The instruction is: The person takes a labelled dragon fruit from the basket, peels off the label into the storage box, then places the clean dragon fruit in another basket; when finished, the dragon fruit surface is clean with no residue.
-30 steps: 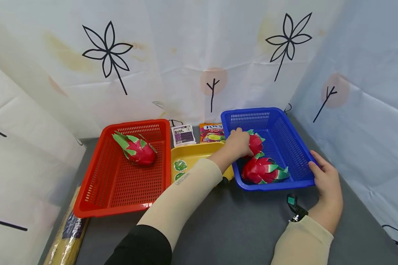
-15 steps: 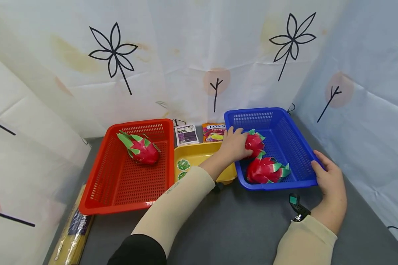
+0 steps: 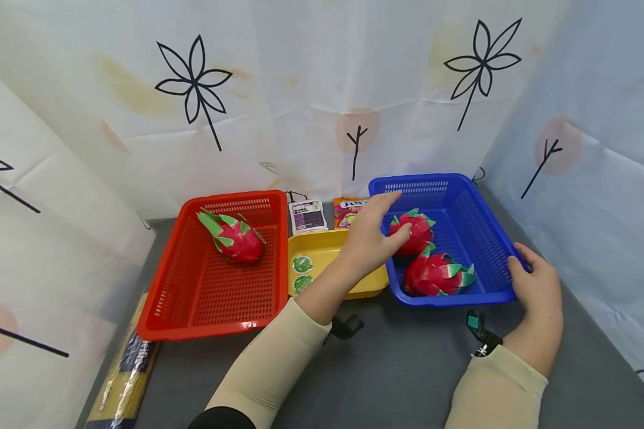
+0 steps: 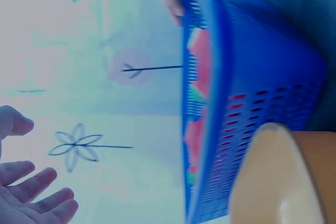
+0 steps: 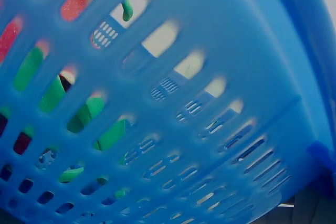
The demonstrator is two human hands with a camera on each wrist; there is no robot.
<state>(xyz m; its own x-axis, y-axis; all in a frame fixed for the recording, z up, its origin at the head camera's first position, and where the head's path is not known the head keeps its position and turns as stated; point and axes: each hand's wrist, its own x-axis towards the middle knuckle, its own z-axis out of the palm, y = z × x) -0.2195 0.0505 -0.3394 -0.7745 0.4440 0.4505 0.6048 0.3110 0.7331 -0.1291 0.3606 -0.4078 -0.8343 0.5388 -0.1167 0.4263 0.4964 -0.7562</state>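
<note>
My left hand (image 3: pixel 372 235) hovers with spread, straight fingers over the left rim of the blue basket (image 3: pixel 474 238) and holds nothing. In the left wrist view its fingers (image 4: pixel 39 187) are apart from the basket's side. Inside the blue basket lie two dragon fruits, one farther back (image 3: pixel 417 233) and one nearer the front (image 3: pixel 434 275), pink-red with green tips. My right hand (image 3: pixel 542 304) grips that basket's right rim near the front corner. Through the slotted wall (image 5: pixel 210 51) the right wrist view shows bits of red and green.
A red basket (image 3: pixel 214 310) on the left holds another dragon fruit (image 3: pixel 241 243). Between the baskets sits a yellow tray (image 3: pixel 322 241) with round green stickers. Behind it are a Fox's candy bag (image 3: pixel 346 211) and a labelled packet (image 3: pixel 307 215). A long yellow package (image 3: pixel 120 381) lies front left.
My left hand has let go of the rear dragon fruit, spread its fingers, and drawn up and left out of the blue basket. My right hand keeps its hold on the rim.
</note>
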